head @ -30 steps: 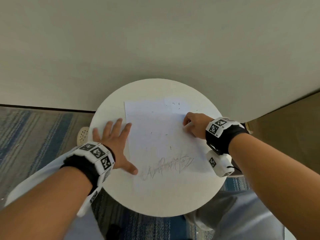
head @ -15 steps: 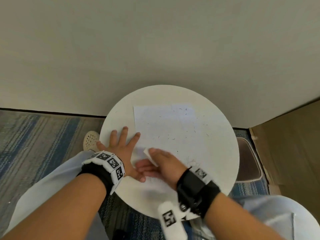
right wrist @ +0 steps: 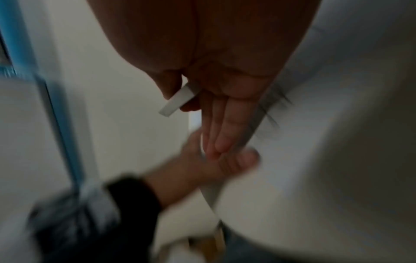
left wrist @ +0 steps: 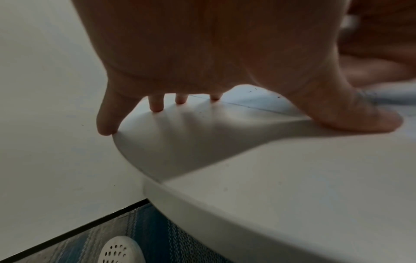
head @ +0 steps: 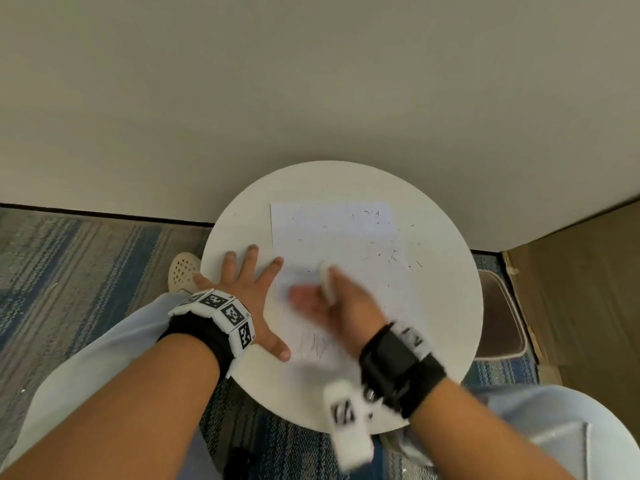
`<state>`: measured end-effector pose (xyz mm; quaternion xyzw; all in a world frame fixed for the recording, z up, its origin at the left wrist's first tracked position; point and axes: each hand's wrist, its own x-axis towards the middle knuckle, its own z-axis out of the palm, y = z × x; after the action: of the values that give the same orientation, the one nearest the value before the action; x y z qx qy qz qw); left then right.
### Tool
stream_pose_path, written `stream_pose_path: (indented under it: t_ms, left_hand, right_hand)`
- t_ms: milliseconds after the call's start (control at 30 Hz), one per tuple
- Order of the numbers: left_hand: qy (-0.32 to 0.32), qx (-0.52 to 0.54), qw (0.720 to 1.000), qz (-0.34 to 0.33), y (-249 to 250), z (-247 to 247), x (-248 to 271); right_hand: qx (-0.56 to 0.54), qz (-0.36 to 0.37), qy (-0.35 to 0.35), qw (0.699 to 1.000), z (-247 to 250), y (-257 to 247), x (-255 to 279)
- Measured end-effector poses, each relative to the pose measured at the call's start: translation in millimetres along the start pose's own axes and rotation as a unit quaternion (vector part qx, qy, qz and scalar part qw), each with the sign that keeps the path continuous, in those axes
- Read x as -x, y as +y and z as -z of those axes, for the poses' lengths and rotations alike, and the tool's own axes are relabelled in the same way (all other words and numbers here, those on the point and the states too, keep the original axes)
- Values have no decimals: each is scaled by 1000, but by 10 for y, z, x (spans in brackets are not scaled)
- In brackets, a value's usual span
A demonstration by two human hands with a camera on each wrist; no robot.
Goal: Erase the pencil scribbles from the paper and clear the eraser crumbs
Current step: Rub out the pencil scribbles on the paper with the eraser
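Note:
A white paper sheet (head: 332,233) lies on the round white table (head: 443,306). Dark eraser crumbs (head: 391,258) speckle its far right part. A patch of pencil scribbles (head: 313,344) shows near its front edge, beside my right wrist. My left hand (head: 263,299) lies flat with spread fingers on the table and the paper's left edge. My right hand (head: 332,299), blurred by motion, is on the paper's middle. It pinches a white eraser (head: 325,277) between thumb and forefinger. In the right wrist view the eraser (right wrist: 176,100) sticks out, the other fingers (right wrist: 227,128) lie straight, and scribbles (right wrist: 272,106) lie beside them.
The table stands against a plain wall. A perforated cream shoe (head: 183,271) is on the striped carpet to the left. A brownish tray (head: 498,313) and a cardboard panel (head: 588,306) stand to the right. My pale-trousered knees are under the table's near edge.
My right hand left the paper's right edge, crossed to the near-left part over the scribbles, and now sits a little farther away and to the right. The left hand stays flat.

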<state>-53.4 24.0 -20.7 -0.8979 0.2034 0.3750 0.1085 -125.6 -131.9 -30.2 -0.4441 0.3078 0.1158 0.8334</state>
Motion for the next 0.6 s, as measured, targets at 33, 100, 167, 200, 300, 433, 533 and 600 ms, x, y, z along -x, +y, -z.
stream_pose_path:
  t_ms: [33,100,167,200,300,433,533,600]
  left_hand:
    - [0,-2,1000,0,7,-4,-4]
    - [1,-5,1000,0,3,-11,-14]
    - [1,-2,1000,1,-9,-11,-12]
    - [2,0,1000,0,-7,-15,-11]
    - [5,7,1000,0,-7,-19,-12]
    - [4,9,1000,0,-15,-21,-16]
    - [16,15,1000,1,-70,-8,-59]
    - [26,14,1000,5,-160,24,-90]
  right_hand:
    - [23,-41,-42,998,-98,176,123]
    - [2,-75,-54,996,-76,256,153]
    - [-62,-43,9,997,165,12,-28]
    - [-92,-7,55,994,320,-174,-145]
    - [-101,86,161,978,563,-658,-322]
    - [-32,10,49,998,290,-417,-31]
    - [144,-9,-22,989,174,-18,196]
    - [227,39,14,973,225,3,190]
